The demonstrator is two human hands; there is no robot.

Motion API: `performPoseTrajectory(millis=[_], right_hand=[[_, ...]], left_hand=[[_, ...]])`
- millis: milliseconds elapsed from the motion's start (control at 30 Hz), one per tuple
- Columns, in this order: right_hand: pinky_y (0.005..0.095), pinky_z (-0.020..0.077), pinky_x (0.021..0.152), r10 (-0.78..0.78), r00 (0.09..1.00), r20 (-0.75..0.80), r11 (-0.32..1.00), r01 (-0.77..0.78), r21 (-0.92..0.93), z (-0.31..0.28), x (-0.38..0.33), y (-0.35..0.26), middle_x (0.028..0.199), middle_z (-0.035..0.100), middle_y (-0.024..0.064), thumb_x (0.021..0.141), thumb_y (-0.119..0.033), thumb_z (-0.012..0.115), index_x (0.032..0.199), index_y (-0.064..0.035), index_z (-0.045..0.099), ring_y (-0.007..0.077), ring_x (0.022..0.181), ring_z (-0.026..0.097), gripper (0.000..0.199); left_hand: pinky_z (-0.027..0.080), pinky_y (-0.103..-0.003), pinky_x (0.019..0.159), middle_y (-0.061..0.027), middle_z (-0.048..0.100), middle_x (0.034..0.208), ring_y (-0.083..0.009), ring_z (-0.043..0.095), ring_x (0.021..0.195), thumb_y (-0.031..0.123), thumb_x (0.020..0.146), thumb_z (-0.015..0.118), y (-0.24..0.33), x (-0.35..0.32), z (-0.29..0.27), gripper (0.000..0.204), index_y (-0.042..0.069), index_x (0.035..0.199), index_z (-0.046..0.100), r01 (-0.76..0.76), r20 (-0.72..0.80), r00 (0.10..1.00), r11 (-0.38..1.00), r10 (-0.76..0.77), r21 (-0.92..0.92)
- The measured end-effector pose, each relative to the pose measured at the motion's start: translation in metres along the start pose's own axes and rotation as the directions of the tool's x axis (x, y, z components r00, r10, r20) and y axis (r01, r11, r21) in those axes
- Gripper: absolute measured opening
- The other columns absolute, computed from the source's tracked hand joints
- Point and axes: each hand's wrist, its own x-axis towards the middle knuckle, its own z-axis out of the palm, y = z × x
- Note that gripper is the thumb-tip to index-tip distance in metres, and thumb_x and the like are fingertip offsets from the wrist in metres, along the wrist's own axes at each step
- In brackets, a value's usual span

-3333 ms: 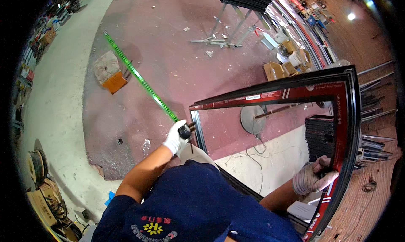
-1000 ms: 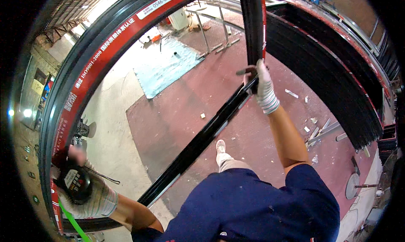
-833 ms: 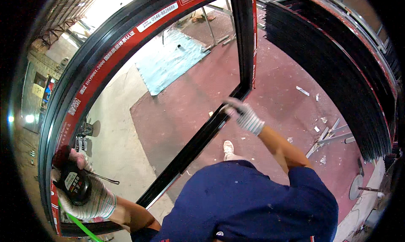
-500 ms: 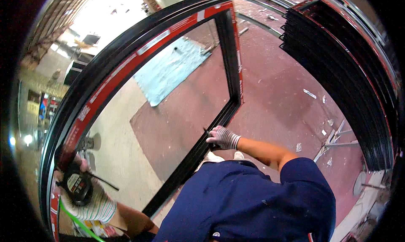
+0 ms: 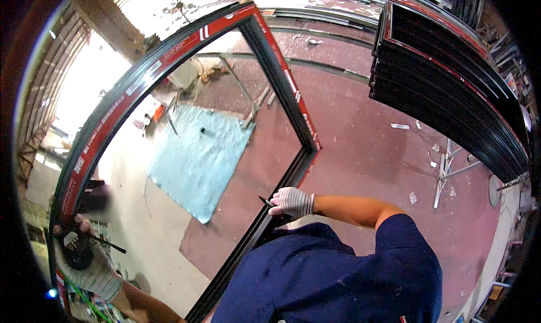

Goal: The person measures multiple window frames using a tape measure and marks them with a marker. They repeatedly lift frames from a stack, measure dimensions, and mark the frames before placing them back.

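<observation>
A large black rectangular window-type frame with red protective film on its outer edges stands tilted before me. At lower left, my left hand, in a striped glove, is closed on a round black tape measure against the frame's left side. A thin dark rod sticks out beside it, and a green strap hangs below. My right hand, also gloved, is closed at the frame's near rail. A dark pointed tip juts from its fingers; the rest of that thing is hidden.
A light blue mat lies on the floor beyond the frame's opening. At right is a stack of similar black frames. Metal stand legs and paper scraps are on the reddish floor. Long bars lie at the back.
The view has shifted, and the frame's far corner sits farther left and lower. More of the blue mat shows through the opening. Both hands stay closed at the frame.
</observation>
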Motion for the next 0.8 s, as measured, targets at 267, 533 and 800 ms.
performPoseTrajectory(millis=[267, 533, 800], right_hand=[[0.0456, 0.0513, 0.071, 0.316, 0.94, 0.127, 0.947, -0.304, -0.108, -0.065, 0.072, 0.143, 0.091, 0.064, 0.0115, 0.097, -0.036, 0.048, 0.102, -0.0118, 0.064, 0.0327, 0.083, 0.065, 0.029], [0.0444, 0.0507, 0.064, 0.521, 0.836, -0.173, 0.84, -0.538, -0.072, -0.085, 0.082, 0.262, 0.079, 0.062, 0.0104, 0.091, -0.03, 0.054, 0.105, -0.0184, 0.063, 0.0325, 0.074, 0.065, 0.02], [0.0452, 0.05, 0.066, 0.864, 0.498, -0.072, 0.499, -0.867, 0.001, -0.11, 0.103, 0.359, 0.079, 0.067, 0.0135, 0.094, -0.04, 0.049, 0.101, -0.0151, 0.069, 0.0342, 0.074, 0.067, 0.032]], left_hand=[[0.055, -0.035, 0.075, -0.0274, 0.06, 0.107, -0.0293, 0.062, 0.086, 0.029, 0.096, 0.054, -0.136, 0.216, 0.098, 0.032, 0.001, 0.109, 0.063, 0.188, 0.607, 0.781, 0.982, -0.15, 0.001], [0.054, -0.033, 0.054, -0.0209, 0.064, 0.09, -0.0262, 0.065, 0.069, 0.022, 0.088, 0.062, -0.344, 0.371, 0.272, 0.026, 0.001, 0.105, 0.061, 0.228, 0.412, 0.888, 0.974, -0.207, -0.003], [0.053, -0.035, 0.05, -0.0144, 0.062, 0.08, -0.0295, 0.061, 0.064, 0.026, 0.083, 0.067, -0.584, 0.472, 0.44, 0.021, 0.006, 0.083, 0.059, 0.621, 0.614, 0.583, 0.78, -0.532, 0.086]])
